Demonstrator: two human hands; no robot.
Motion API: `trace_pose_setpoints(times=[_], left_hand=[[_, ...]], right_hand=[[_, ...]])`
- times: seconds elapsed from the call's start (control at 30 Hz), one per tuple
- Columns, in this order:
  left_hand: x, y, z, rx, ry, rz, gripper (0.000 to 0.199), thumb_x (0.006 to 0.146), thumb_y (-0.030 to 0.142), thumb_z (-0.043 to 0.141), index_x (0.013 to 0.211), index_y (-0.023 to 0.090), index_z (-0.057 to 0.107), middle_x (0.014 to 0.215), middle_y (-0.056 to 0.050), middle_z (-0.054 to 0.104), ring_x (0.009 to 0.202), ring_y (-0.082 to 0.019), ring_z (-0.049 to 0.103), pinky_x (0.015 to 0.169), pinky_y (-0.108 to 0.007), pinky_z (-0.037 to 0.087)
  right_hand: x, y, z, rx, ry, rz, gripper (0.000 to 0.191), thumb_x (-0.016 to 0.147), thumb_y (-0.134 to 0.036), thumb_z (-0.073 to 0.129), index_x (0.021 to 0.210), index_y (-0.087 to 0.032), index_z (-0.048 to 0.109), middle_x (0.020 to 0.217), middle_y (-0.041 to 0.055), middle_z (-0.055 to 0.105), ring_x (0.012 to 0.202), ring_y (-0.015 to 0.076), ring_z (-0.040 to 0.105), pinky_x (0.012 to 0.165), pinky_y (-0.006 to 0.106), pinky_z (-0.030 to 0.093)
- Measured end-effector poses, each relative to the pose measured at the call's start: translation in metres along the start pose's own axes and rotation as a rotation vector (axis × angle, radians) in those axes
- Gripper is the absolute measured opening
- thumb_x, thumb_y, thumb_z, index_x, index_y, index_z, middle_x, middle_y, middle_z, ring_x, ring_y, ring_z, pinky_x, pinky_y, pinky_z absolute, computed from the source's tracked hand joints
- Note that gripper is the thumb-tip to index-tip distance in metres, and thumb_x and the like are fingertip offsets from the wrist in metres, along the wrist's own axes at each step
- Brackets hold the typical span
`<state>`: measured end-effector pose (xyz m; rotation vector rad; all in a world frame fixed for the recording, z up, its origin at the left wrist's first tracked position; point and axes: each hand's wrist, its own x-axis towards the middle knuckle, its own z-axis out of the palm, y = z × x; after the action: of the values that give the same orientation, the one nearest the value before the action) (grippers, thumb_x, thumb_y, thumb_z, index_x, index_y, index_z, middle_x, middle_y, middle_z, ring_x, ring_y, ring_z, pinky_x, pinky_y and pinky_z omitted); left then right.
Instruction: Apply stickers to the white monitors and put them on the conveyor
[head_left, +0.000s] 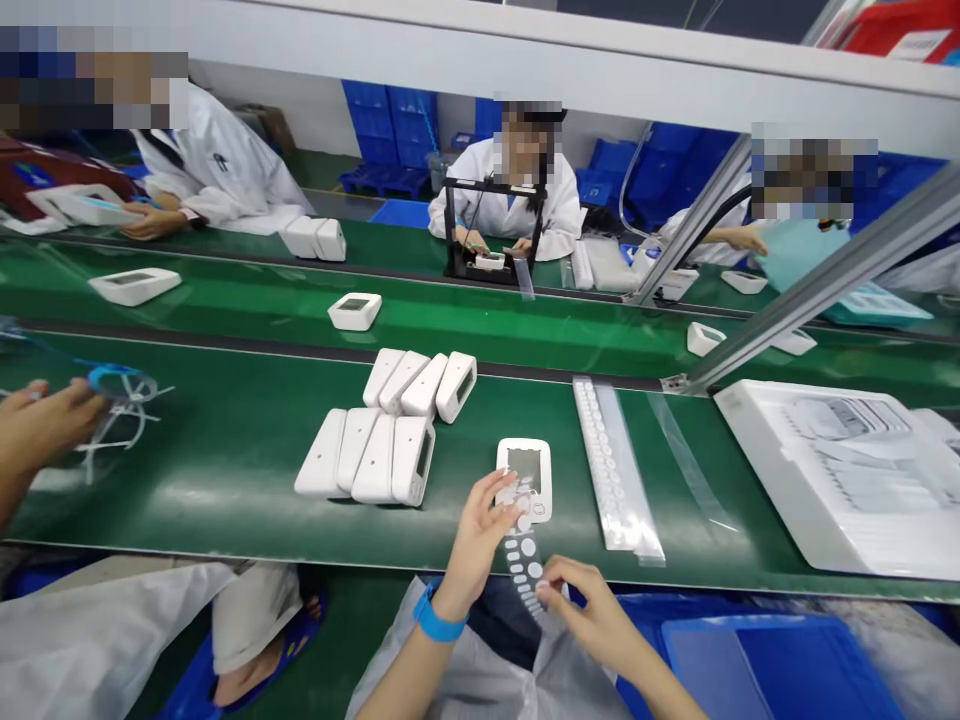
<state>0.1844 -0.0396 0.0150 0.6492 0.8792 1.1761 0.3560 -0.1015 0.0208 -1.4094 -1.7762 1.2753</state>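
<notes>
A white device shell with a grey screen window (524, 474) lies flat on the green table (247, 480) near its front edge. My left hand (480, 535), a blue band on its wrist, has its fingertips on the lower left of the shell and on the top of a clear strip of round white stickers (523, 560). My right hand (581, 600) pinches the strip's lower end below the table edge. The strip hangs down from the shell toward my lap.
Two rows of white device shells (375, 450) stand on edge left of centre. A long clear sticker strip (611, 460) and a white tray (832, 480) lie to the right. A metal post (810, 290) slants up. Another person's hand (37, 420) is at far left; workers sit across.
</notes>
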Motion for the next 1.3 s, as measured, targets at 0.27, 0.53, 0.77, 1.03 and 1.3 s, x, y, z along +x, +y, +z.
trace_pose_setpoints(times=[0.27,0.53,0.77,1.03,1.3], left_hand=[[-0.010,-0.005,-0.011,0.086,0.020,0.107,0.070,0.083,0.026,0.073,0.144,0.032,0.039,0.165,-0.013,0.023,0.120,-0.027,0.064,0.098,-0.036,0.055],[-0.028,-0.008,-0.007,0.223,-0.124,0.065,0.078,0.089,0.023,0.066,0.153,0.035,0.024,0.163,-0.012,0.029,0.126,-0.025,0.061,0.104,-0.035,0.051],[-0.020,0.003,-0.017,0.130,-0.008,0.108,0.039,0.089,0.033,0.067,0.123,0.017,0.059,0.121,-0.013,0.072,0.113,-0.024,0.069,0.099,-0.033,0.054],[-0.017,-0.002,-0.023,0.248,0.060,0.174,0.039,0.092,0.032,0.064,0.127,0.017,0.060,0.100,-0.006,0.079,0.095,-0.019,0.074,0.089,-0.028,0.057],[-0.019,-0.006,-0.035,0.497,0.075,0.247,0.041,0.096,0.032,0.057,0.135,0.018,0.058,0.098,-0.004,0.078,0.085,-0.016,0.074,0.079,-0.025,0.058]], right_hand=[[0.017,-0.002,-0.012,-0.121,0.204,-0.054,0.026,0.092,-0.034,0.061,0.116,-0.024,0.060,0.126,0.0101,0.060,0.118,0.0251,0.059,0.097,0.040,0.050],[0.071,-0.035,0.003,0.121,0.316,-0.087,0.018,0.092,-0.031,0.060,0.108,-0.023,0.065,0.114,0.0090,0.067,0.087,0.0187,0.070,0.071,0.029,0.060],[0.073,-0.036,0.011,-0.051,0.396,-0.305,0.009,0.091,-0.019,0.063,0.095,-0.024,0.069,0.097,0.0054,0.066,0.091,0.0188,0.067,0.078,0.031,0.056],[0.074,-0.029,0.018,-0.250,0.545,-0.470,0.020,0.089,-0.010,0.063,0.096,-0.026,0.074,0.111,0.0080,0.064,0.100,0.0211,0.063,0.082,0.037,0.056],[0.082,-0.027,0.022,-0.250,0.492,-0.414,0.016,0.090,-0.013,0.062,0.090,-0.024,0.073,0.110,0.0079,0.065,0.102,0.0214,0.063,0.084,0.038,0.055]])
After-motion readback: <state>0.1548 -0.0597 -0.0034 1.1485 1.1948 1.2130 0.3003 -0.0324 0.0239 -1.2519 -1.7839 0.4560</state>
